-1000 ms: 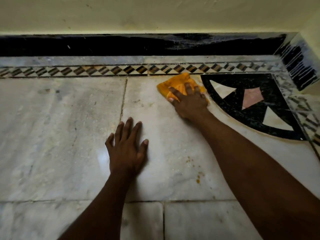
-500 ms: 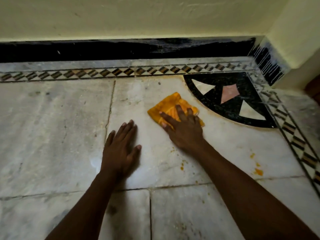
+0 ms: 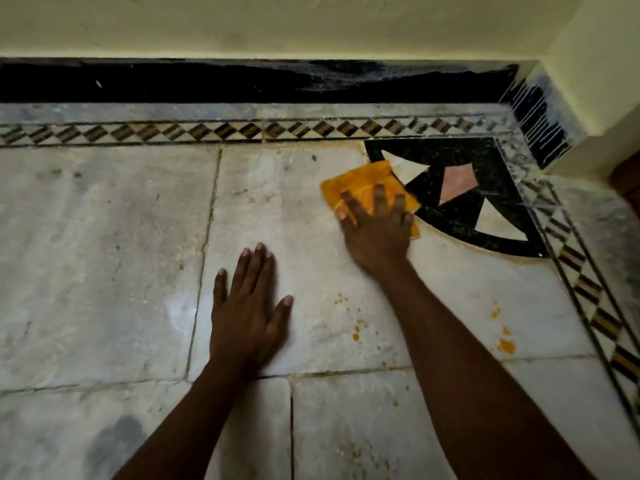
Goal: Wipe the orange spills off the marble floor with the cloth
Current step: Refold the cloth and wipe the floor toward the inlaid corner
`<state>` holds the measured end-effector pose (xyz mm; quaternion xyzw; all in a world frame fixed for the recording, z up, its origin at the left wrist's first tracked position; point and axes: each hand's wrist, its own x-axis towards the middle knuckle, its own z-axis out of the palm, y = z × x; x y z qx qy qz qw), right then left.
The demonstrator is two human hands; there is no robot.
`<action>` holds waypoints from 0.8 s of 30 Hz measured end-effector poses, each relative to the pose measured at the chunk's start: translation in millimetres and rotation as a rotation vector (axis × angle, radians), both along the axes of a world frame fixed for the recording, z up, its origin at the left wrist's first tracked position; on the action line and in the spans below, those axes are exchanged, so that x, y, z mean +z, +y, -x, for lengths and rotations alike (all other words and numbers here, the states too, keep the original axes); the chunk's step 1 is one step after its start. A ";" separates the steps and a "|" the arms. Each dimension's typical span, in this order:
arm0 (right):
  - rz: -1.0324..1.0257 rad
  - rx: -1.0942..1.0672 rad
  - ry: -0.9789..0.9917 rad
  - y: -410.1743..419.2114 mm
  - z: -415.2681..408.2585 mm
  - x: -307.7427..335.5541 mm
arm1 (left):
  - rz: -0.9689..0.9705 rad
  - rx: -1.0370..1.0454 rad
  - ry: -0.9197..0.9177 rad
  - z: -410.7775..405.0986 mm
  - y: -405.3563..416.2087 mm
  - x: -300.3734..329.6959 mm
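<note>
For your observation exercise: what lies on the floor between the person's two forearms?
In the head view, small orange spills dot the marble floor between the forearms, behind the left hand and right hand.

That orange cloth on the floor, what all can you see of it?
The cloth is orange-yellow, soft-looking fabric, folded or bunched into a rough pad with a stitched edge showing. It lies flat on the marble floor, its far corner overlapping the black inlay in the room's corner. The right hand presses on it with spread, straight fingers, covering its near part. Nothing else touches it. The left hand rests on the floor apart from it.
</note>
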<state>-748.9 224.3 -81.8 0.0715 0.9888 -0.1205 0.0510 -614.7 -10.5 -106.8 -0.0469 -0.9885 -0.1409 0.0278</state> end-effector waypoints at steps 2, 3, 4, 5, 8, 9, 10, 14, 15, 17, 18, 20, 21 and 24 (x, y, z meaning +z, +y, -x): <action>0.006 0.119 0.007 -6.2 -40.0 1.4 | -0.001 -0.010 -0.010 0.3 0.0 2.9; -0.013 0.151 -0.002 4.8 -52.1 1.6 | -0.007 -0.011 -0.010 -0.1 0.6 3.0; -0.033 0.155 -0.011 23.2 -56.5 2.3 | -0.008 -0.011 -0.010 -0.4 0.8 2.9; -0.055 0.115 -0.016 48.9 -52.7 2.9 | -0.005 -0.010 -0.011 0.4 0.7 2.6; -0.108 -0.175 -0.020 135.1 -18.5 7.6 | -0.009 -0.007 0.000 0.6 -0.1 0.6; -0.093 -0.293 -0.035 154.1 -5.2 8.5 | -0.010 -0.008 0.009 0.0 0.7 0.0; -0.066 -0.394 -0.047 162.6 8.0 8.8 | -0.011 -0.003 0.017 0.4 1.8 -0.3; -0.041 -0.372 -0.073 105.0 21.2 10.6 | -0.008 -0.001 0.006 -0.3 3.6 7.5; -0.044 -0.239 -0.047 80.6 9.4 6.4 | -0.002 0.001 -0.005 -0.4 2.9 8.1; -0.047 0.030 0.039 45.7 -30.3 -0.9 | -0.012 0.014 -0.022 0.8 3.5 10.3; -0.032 0.117 0.048 40.5 -51.4 -3.2 | -0.017 0.015 -0.019 0.5 3.4 10.0; -0.032 0.144 0.082 59.2 -76.1 -7.9 | -0.019 0.008 -0.011 -1.9 2.1 6.6; -0.054 0.104 0.099 74.3 -76.7 -11.5 | -0.014 0.005 -0.003 -2.1 0.2 4.4; -0.129 -0.129 0.145 127.6 -41.3 -12.0 | -0.007 0.004 -0.008 0.5 -1.0 2.5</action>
